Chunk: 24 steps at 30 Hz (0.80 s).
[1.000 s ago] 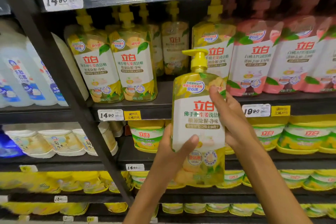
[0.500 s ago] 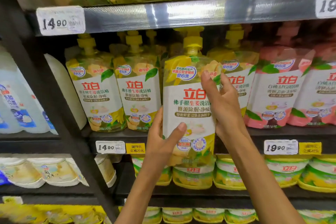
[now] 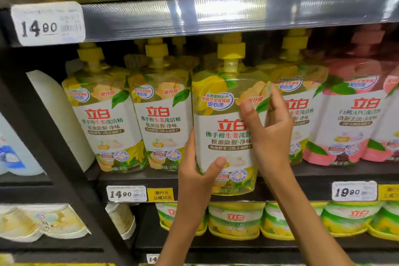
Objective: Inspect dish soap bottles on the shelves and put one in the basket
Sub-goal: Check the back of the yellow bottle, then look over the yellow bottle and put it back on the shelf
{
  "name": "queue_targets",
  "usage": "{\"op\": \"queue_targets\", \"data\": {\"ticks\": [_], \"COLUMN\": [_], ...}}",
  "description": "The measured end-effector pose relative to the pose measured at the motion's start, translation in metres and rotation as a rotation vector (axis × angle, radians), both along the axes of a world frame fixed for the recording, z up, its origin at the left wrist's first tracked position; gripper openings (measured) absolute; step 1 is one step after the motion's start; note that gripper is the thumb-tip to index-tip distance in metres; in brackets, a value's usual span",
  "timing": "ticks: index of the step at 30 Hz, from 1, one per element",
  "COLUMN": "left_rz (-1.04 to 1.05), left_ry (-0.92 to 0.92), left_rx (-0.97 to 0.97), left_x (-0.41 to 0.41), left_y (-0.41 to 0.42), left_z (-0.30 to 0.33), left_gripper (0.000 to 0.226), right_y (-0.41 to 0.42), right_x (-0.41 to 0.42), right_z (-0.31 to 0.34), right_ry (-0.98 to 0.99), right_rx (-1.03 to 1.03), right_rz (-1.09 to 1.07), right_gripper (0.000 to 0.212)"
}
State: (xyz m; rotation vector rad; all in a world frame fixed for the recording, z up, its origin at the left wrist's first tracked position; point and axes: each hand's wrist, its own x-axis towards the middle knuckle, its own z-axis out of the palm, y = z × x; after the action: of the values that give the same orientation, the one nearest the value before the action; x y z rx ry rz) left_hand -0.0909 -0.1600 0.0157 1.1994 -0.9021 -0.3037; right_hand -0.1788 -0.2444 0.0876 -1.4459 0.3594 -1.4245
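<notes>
Both hands, left hand (image 3: pixel 197 176) and right hand (image 3: pixel 266 134), clasp the yellow soap bottle (image 3: pixel 224 127) at the shelf (image 3: pixel 302 181). It looks full, heavy and slick. Gripping low at its sides seems safest.

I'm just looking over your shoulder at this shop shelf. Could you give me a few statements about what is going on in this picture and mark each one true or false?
1. Both hands hold the same yellow bottle. True: the left hand grips its lower part and the right hand its upper side.
2. The held bottle has a pink label. False: it is yellow and white; the pink bottles stand further right.
3. The price tag under the yellow bottles reads 14.90. True.
4. The bottle is already in a basket. False: no basket is in view, and the bottle is up at the shelf.
5. Yellow tubs sit on the shelf below. True.
</notes>
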Motion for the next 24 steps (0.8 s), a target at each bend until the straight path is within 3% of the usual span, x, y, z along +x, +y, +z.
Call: {"op": "queue_targets", "data": {"ticks": [3,6,9,13,18,22,24], "left_rz": [0.08,0.202,0.365,0.461,0.563,0.791,0.825], "left_ry": [-0.03,-0.156,-0.338,-0.355,-0.406,-0.666,-0.79], "left_rx": [0.068,0.197,0.32,0.329,0.218,0.22,0.271], "left_x": [-0.008,-0.009,-0.01,-0.016,-0.016,-0.016,-0.017], "left_y": [0.0,0.005,0.01,0.008,-0.006,-0.019,-0.024], "left_z": [0.001,0.009,0.015,0.016,0.011,0.007,0.0], "left_gripper": [0.09,0.093,0.097,0.098,0.082,0.069,0.078], "right_y": [-0.004,-0.008,-0.012,-0.015,-0.017,-0.02,-0.02], "right_x": [0.005,0.009,0.011,0.006,-0.005,-0.015,-0.017], "right_z": [-0.006,-0.009,-0.015,-0.014,-0.007,-0.006,-0.005], "right_ry": [-0.071,-0.079,-0.039,0.038,0.208,0.377,0.484], "right_rx": [-0.094,-0.182,-0.276,-0.384,-0.416,-0.544,-0.571], "right_rz": [-0.063,-0.125,-0.223,-0.432,-0.375,-0.4,-0.441], "right_gripper": [0.064,0.058,0.06,0.063,0.069,0.073,0.071]}}
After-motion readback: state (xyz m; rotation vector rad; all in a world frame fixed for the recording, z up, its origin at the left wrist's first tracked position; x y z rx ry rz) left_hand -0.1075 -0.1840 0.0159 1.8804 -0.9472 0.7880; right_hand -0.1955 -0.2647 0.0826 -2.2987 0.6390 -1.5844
